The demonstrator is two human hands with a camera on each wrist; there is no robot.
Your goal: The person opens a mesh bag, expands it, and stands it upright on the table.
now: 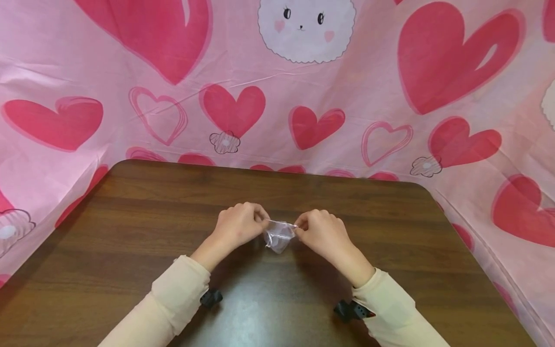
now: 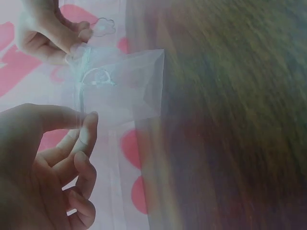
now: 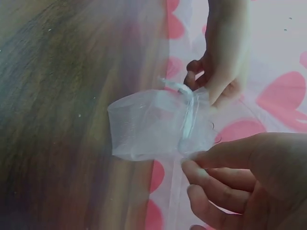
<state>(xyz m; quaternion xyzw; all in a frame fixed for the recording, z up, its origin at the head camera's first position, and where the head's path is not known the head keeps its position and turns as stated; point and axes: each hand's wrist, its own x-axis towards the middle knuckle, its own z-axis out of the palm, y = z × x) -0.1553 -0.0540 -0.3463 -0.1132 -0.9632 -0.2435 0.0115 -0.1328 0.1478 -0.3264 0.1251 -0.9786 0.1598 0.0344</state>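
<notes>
A small sheer white drawstring pouch hangs between the two hands above the table. My left hand pinches one top corner of it between thumb and forefinger. The opposite top corner is pinched by my right hand. In the right wrist view the see-through pouch stretches sideways, its white ribbon gathered near the mouth. A loop of the ribbon stands out from the pouch in the left wrist view. The other fingers of both hands are loosely bent away from the fabric.
The dark brown wooden table spreads under both arms. Behind it and along its sides hangs a pink cloth printed with hearts. Black wrist cameras sit at the cuffs of the cream sleeves.
</notes>
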